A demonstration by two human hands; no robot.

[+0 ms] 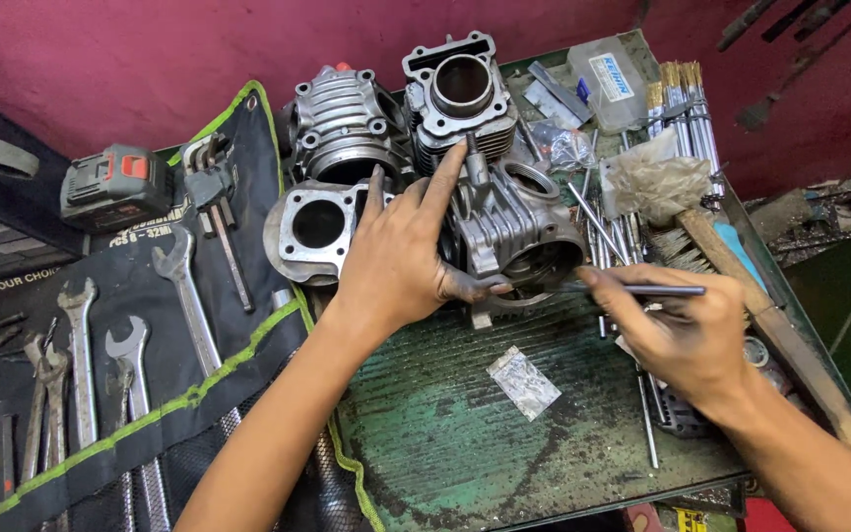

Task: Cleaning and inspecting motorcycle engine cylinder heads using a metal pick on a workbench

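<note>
Grey metal engine cylinders are crowding the back of the green, oil-stained table [504, 433], and the person is working on the nearest one. Their left hand [401, 256] is lying spread over the front cylinder [519, 232], fingers fanned wide across its top, the forefinger reaching up along a small stub and the blackened thumb pressing at the rim of its open mouth, so it is steadying the part rather than closing around it. Their right hand [677, 330] is pinching a thin dark rod [642, 290] in a narrow grip, the tip pointing into that same mouth. Three more cylinders are sitting just behind and beside: a square-flanged one [319, 229] at the left, a finned one [342, 123] and a tall one [460, 89]. A small clear packet [522, 380] is lying on the table in front. Spanners [184, 286] are resting on a dark tool roll at the left. Judging by the grime everywhere, the cleaning or probing seems only partly done, with the other cylinders untouched for now
</note>
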